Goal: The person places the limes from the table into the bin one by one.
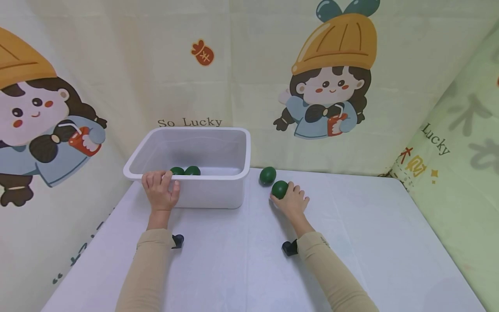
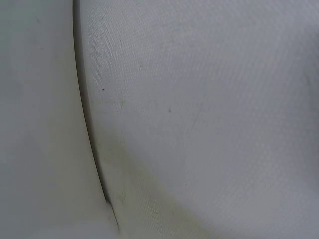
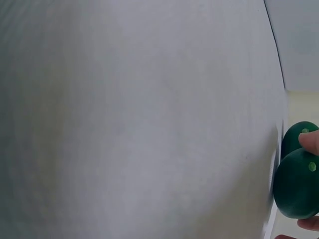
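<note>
A: Where is the dark green round fruit (image 1: 279,189)?

B: On the white table (image 1: 241,260), your right hand (image 1: 292,202) curled around it. Your left hand (image 1: 160,190) grips the white plastic tub's (image 1: 230,173) rim. A loose hold could let it roll into its neighbouring green fruit (image 1: 267,175).

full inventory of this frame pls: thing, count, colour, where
green balls in bin: 2, dark green, side by side on the bin floor near its front wall
held green ball: 1, dark green, on the table right of the bin, in the right hand's fingers
loose green ball: 1, dark green, on the table just behind the held one
bin: 1, white plastic, far left part of the table
table: 1, white cloth cover
backdrop: pale yellow cartoon fabric, behind and at both sides
wrist cameras: 2, black, one on each wrist
sleeves: 2, beige
left hand: grips the bin's front rim
right hand: holds the green ball
</note>
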Motion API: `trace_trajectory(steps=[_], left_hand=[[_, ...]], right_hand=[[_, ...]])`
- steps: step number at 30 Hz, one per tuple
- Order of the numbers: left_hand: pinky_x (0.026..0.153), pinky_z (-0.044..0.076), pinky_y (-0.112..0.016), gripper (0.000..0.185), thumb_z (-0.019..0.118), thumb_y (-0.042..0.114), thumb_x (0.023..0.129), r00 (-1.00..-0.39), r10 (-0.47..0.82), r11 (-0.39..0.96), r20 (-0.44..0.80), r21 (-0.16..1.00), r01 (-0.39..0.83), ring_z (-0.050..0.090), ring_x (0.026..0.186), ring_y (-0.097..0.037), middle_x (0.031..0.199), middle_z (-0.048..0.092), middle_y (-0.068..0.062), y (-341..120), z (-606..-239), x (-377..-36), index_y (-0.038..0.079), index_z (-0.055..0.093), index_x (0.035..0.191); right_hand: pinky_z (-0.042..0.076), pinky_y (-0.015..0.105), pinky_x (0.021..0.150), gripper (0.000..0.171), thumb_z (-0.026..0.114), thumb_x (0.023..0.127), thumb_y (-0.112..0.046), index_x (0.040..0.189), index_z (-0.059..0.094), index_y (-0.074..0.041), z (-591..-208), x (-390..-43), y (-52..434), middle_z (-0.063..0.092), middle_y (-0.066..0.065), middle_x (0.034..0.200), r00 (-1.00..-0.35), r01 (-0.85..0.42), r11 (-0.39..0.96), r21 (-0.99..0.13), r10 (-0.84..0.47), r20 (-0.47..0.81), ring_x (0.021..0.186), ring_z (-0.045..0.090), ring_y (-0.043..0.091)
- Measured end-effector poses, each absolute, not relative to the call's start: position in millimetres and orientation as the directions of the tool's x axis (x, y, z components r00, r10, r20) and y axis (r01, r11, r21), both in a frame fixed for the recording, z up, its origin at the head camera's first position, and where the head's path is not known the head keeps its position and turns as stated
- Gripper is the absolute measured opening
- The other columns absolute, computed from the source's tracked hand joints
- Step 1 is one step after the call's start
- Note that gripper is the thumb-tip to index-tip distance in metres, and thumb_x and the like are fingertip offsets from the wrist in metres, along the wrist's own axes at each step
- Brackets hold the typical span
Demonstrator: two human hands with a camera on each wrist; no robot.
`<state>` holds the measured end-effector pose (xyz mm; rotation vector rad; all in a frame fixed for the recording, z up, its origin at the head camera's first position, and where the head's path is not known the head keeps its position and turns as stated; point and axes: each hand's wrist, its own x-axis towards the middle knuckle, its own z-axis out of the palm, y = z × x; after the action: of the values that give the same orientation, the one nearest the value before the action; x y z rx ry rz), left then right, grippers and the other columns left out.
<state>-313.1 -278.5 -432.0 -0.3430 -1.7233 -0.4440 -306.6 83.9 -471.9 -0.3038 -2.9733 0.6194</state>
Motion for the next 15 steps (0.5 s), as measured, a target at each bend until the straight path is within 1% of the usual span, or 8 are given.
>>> trace_trajectory(steps=[10,15], left_hand=[[0.081,0.026,-0.051,0.041,0.037,0.041,0.085,-0.188,-0.015,0.884,0.982,0.101,0.457,0.039,0.08,-0.036,0.08,0.048,-0.017,-278.9,-432.1,-313.9,0.003,0.051,0.085],[0.08,0.026,-0.051,0.041,0.037,0.041,0.084,-0.191,-0.014,0.886,0.982,0.1,0.453,0.038,0.079,-0.035,0.08,0.047,-0.016,-279.0,-431.7,-313.5,0.003,0.051,0.085]], right_hand=[[0.029,0.056,0.09,0.083,0.058,0.074,-0.057,0.13,0.033,-0.002,-471.7,-305.5,83.5,0.043,0.022,0.12,-0.976,0.188,0.895,-0.405,0.215,0.023,0.112,0.04,0.038],[0.03,0.055,0.088,0.083,0.059,0.074,-0.056,0.13,0.034,-0.001,-472.6,-306.0,83.5,0.044,0.021,0.119,-0.977,0.184,0.897,-0.401,0.213,0.027,0.111,0.041,0.038]])
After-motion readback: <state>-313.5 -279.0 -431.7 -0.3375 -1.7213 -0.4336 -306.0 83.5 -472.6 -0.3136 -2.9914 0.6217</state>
